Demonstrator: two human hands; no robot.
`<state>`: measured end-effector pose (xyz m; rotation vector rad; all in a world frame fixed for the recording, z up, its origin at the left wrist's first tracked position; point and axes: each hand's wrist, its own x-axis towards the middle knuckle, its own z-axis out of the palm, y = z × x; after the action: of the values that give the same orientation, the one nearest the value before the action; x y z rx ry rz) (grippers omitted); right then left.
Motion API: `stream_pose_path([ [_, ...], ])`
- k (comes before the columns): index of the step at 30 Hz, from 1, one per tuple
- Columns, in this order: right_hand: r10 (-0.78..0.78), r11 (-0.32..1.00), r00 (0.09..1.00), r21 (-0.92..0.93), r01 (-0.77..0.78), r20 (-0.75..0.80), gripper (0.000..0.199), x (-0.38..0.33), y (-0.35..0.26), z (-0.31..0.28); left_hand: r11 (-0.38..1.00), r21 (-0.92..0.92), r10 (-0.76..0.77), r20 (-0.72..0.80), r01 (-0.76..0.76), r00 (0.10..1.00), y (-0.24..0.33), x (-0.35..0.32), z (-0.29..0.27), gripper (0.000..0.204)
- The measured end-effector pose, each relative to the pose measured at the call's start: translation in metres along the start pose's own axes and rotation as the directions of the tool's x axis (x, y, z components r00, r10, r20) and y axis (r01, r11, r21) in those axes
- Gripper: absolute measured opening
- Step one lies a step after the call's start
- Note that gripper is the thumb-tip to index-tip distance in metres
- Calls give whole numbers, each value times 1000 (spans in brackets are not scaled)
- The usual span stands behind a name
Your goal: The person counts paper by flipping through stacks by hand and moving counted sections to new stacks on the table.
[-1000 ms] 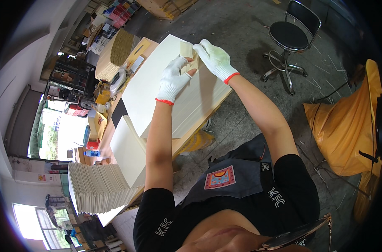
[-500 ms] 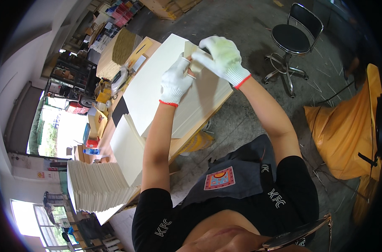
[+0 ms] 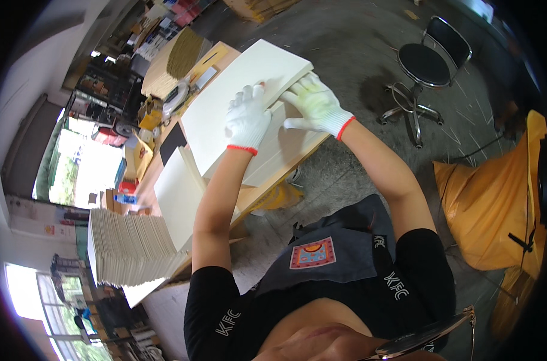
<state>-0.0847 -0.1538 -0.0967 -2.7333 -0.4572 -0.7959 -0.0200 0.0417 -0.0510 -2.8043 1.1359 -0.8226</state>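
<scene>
A thick stack of large white sheets [image 3: 213,111] lies on the wooden table ahead of me. Its upper bundle stands off the lower sheets [image 3: 285,147] along the right side. My left hand [image 3: 247,117], in a white knit glove with a red cuff, rests flat on the top sheet with its fingers spread. Against the right edge of the upper bundle are the stretched fingers of my right hand [image 3: 317,108], gloved the same way, its thumb held out apart. The tips of those fingers are partly hidden at the sheet edge.
Nearer on the left stands another tall stack of sheets [image 3: 135,246] beside a lower white pile [image 3: 180,192]. A brown stack [image 3: 186,51] sits at the table's far end. A black swivel chair [image 3: 427,63] and an orange sack [image 3: 484,210] are on the right.
My left hand has opened from the sheet edge and now lies flat on top. The right hand has lowered to the bundle's right edge. The folded-back corner now lies flat.
</scene>
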Motion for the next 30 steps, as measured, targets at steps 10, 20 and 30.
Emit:
stream_pose_path([
  [10,-130,991,981,-49,125,-141,64,3,2,0,630,-639,-656,-133,441,743,-85,4,-109,31],
  [20,-192,981,946,44,187,261,94,58,-196,39,42,-924,-898,-202,-381,391,-206,-130,-110,32],
  [30,-117,984,975,-108,139,188,93,63,-244,72,-172,-873,-959,41,-457,282,-230,-179,-107,47],
])
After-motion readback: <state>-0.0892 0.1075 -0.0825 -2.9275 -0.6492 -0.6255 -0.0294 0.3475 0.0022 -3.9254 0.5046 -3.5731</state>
